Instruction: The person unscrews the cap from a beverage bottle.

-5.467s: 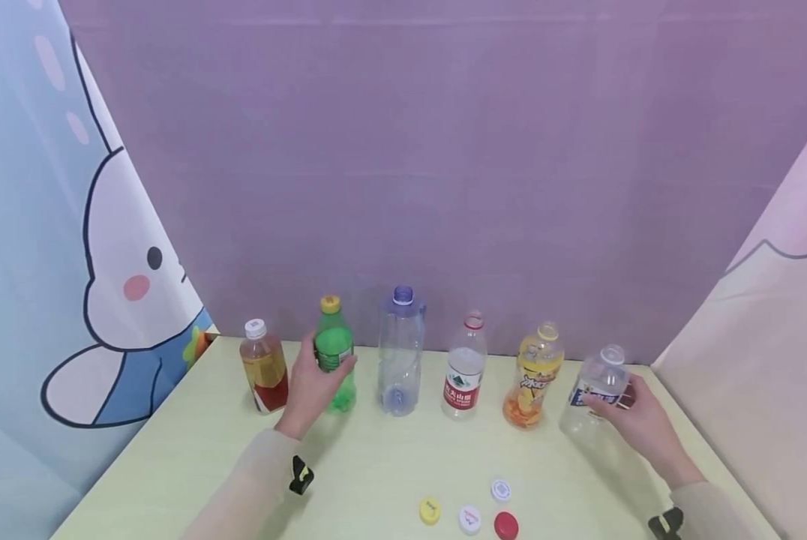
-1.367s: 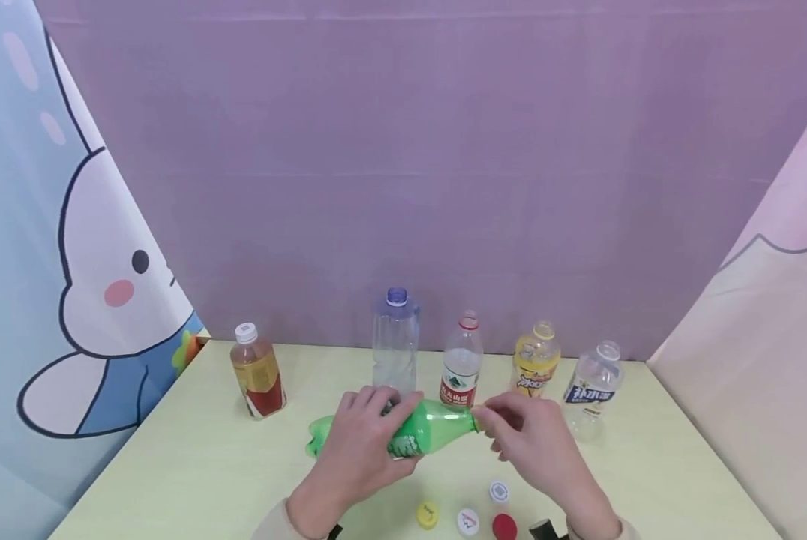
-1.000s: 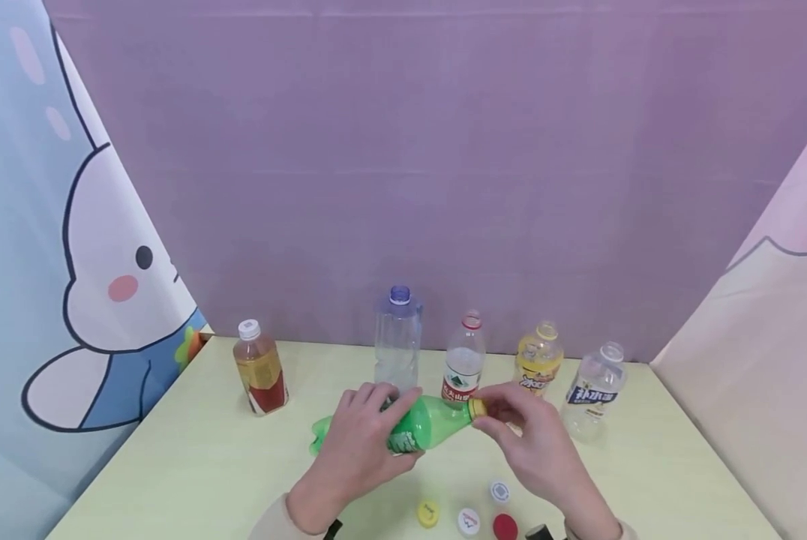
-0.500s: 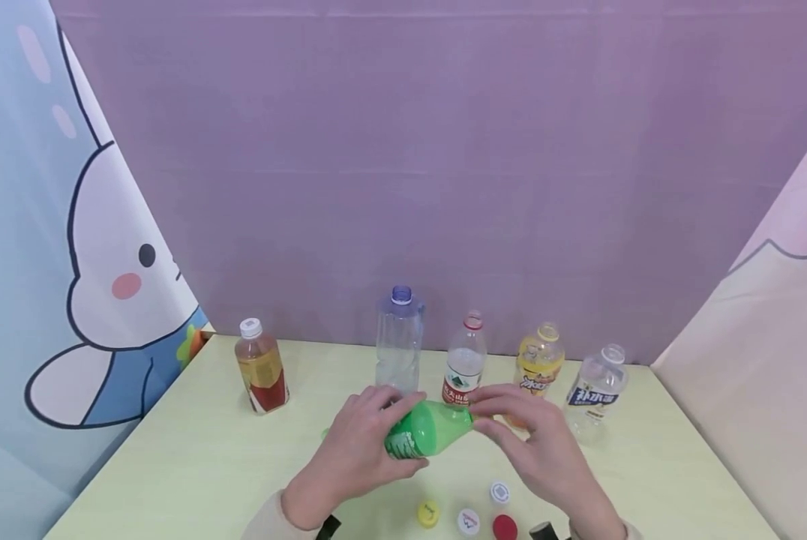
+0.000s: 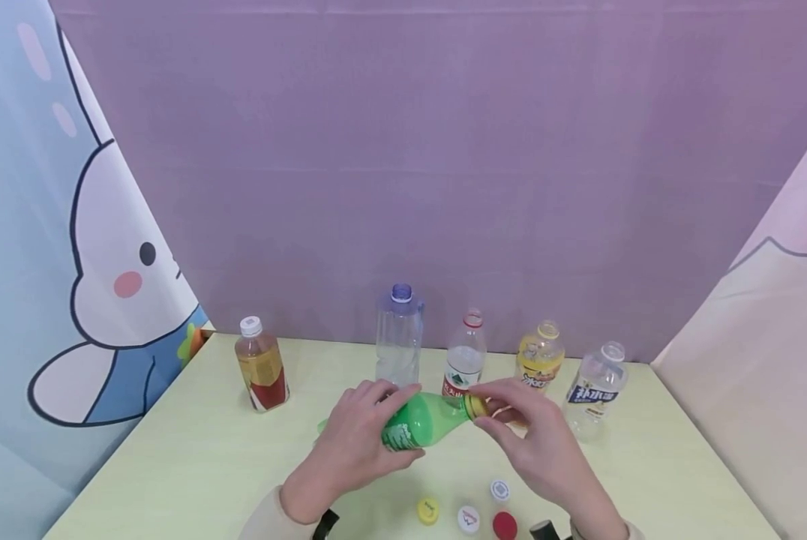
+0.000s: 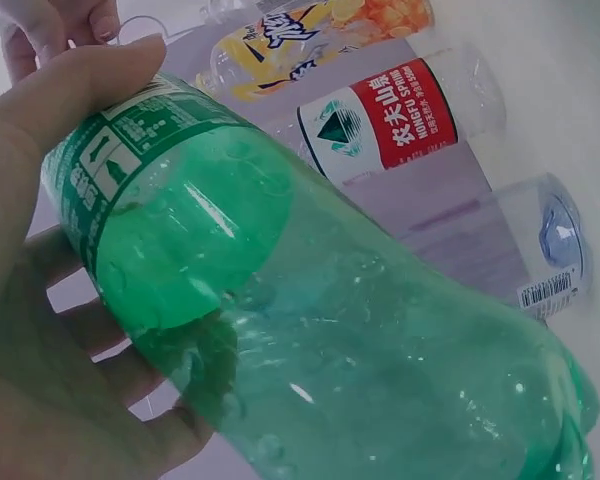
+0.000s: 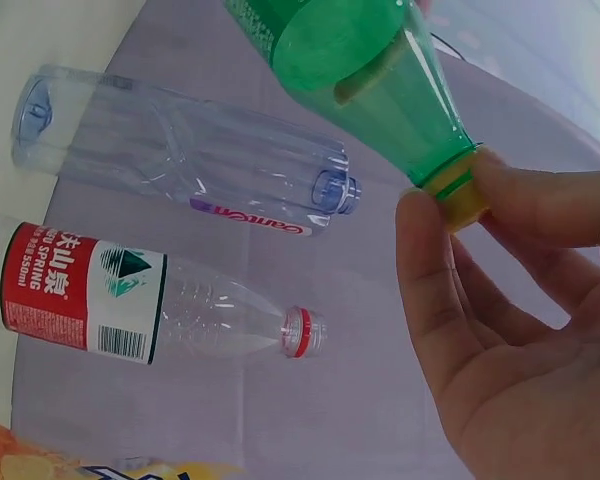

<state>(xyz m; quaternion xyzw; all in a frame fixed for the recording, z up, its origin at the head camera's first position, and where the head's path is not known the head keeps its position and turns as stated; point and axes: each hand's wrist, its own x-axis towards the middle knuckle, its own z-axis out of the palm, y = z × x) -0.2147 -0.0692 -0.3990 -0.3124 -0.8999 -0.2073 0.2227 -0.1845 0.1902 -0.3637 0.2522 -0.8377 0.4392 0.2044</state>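
A green plastic bottle (image 5: 437, 420) lies tilted nearly sideways above the table, its neck pointing right. My left hand (image 5: 356, 442) grips it round the label, with the thumb on the near side in the left wrist view. On the neck sits a yellow cap (image 7: 464, 190). My right hand (image 5: 541, 439) pinches that cap between thumb and fingers. Below the hands, a loose yellow cap (image 5: 427, 511), a white cap (image 5: 468, 519), another white cap (image 5: 500, 490) and a red cap (image 5: 505, 526) lie on the table.
Along the back stand an amber bottle (image 5: 262, 367) with a white cap and several capless ones: a tall bluish bottle (image 5: 398, 341), a red-labelled bottle (image 5: 465, 356), a yellow-labelled bottle (image 5: 540, 356) and a blue-labelled bottle (image 5: 594, 390). A purple curtain (image 5: 444, 165) hangs behind.
The left hand has lifted the green bottle from the back row and tipped it sideways. The right hand has left the blue-labelled bottle for the yellow cap, its fingers shifting round it lately.
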